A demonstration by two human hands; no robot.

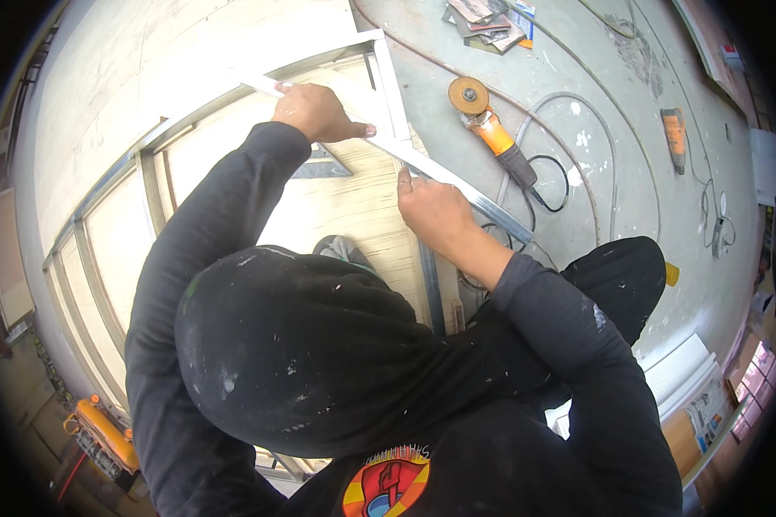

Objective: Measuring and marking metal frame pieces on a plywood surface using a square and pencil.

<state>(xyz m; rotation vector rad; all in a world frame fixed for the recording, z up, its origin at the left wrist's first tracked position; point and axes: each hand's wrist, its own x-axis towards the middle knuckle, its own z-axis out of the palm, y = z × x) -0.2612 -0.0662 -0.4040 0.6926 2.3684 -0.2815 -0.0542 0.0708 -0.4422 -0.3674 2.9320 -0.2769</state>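
Observation:
A long white and silver metal profile (457,183) slants from upper left to lower right across the corner of a metal frame (393,90). My left hand (315,114) is closed around its upper part, the thumb stretched along it. Lower down, my right hand (437,209) is closed at the profile's near edge, fingertips against it. The profile's lower end sticks out beyond the frame over the grey floor. Below my left hand a grey pointed metal piece (323,164) lies on the pale plywood (353,207).
An orange angle grinder (494,133) with a disc lies right of the frame, its black cord looped. Hoses and cables (578,159) cross the paint-spotted floor. Farther right is another orange tool (673,140). Flat scraps (489,23) are piled at the top. Metal ribs (90,267) run down the left.

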